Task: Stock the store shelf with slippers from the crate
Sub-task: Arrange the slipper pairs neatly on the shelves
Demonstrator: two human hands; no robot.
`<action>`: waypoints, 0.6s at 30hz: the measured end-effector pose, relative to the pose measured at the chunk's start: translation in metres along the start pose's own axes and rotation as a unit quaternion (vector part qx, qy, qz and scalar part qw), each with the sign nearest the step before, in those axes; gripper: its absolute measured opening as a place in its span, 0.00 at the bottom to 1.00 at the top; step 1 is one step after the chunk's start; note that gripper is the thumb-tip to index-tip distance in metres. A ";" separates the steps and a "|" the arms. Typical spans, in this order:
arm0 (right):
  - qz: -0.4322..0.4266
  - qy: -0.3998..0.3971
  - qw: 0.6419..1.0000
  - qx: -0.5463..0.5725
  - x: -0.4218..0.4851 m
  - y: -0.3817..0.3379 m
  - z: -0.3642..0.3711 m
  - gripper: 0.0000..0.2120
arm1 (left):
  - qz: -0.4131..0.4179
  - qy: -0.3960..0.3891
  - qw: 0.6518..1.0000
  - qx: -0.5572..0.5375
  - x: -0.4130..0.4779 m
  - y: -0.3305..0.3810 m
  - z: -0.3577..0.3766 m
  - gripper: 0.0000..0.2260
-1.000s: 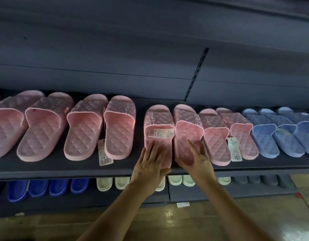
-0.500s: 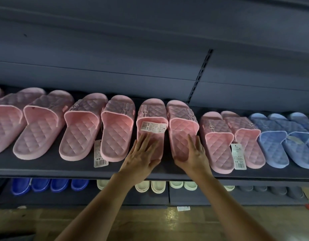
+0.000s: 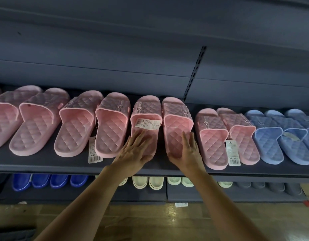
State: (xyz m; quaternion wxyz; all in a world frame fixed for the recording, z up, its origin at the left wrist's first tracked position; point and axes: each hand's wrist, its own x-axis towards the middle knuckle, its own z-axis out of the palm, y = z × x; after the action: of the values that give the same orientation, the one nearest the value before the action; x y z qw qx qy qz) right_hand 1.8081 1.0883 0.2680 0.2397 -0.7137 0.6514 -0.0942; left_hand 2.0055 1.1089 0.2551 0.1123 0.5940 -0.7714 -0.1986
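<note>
Both palms were down on one pink pair. My left hand [image 3: 134, 150] lay flat on the heel of the left slipper [image 3: 146, 117], fingers straight and spread, gripping nothing. My right hand [image 3: 188, 152] lay the same way on the heel of the right slipper [image 3: 176, 122], fingers straight, thumb at the heel's end. Beyond my left fingertips a tag [image 3: 147, 123] sat across that slipper's strap. Both slippers were on the shelf [image 3: 46, 164], toes away from me, almost touching each other.

Just left of my left hand lay another pink slipper [image 3: 112, 126], close to mine. To the right of my right hand lay a pink pair [image 3: 214, 136] with a gap before it, then blue slippers [image 3: 268, 145].

I judged this the squaring-up step: the pair was placed and only needed aligning. Next would be lifting my hands away without dragging the heels, then reaching for the crate, which was out of sight.
</note>
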 end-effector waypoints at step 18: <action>0.012 0.070 0.997 -0.017 -0.051 0.030 -0.061 0.36 | 0.020 0.032 0.999 -0.002 -0.010 0.067 -0.024 0.28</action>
State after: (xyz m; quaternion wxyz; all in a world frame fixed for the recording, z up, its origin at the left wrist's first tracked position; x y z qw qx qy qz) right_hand 1.7476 1.1233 0.3158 0.1828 -0.7018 0.6761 -0.1299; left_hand 1.9592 1.1288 0.3065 0.1427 0.5839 -0.7789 -0.1789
